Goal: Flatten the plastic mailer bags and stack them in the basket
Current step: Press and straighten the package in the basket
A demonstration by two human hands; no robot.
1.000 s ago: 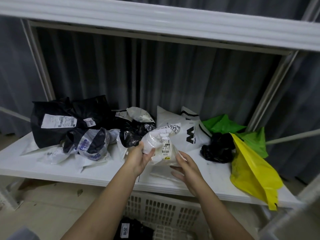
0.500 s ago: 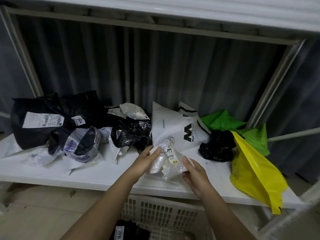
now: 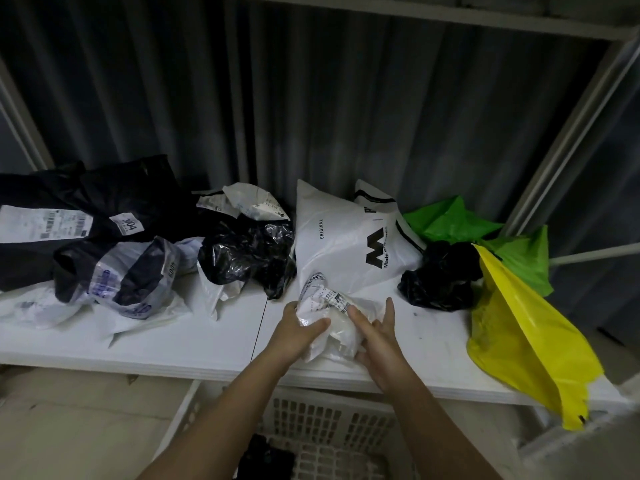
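Small white mailer (image 3: 329,323), crumpled, sits on the shelf (image 3: 173,344) near its front edge, centre, btwn both hands. L hand (image 3: 298,327) curls round its left side, thumb over the top. R hand (image 3: 375,336) lies vs the right side, fingers fairly straight, more pressing than gripping. Bag's long axis runs near-to-far, labelled end pointing far-left. Both hands equally close; basket (image 3: 322,424) is directly below, nearer the person, one dark bag (image 3: 263,459) in it. Next prob. press flat on the shelf.

Vs 1 s ago: bag was lifted off the shelf, R hand open below it; now it's down on the surface and both hands have closed in on it.
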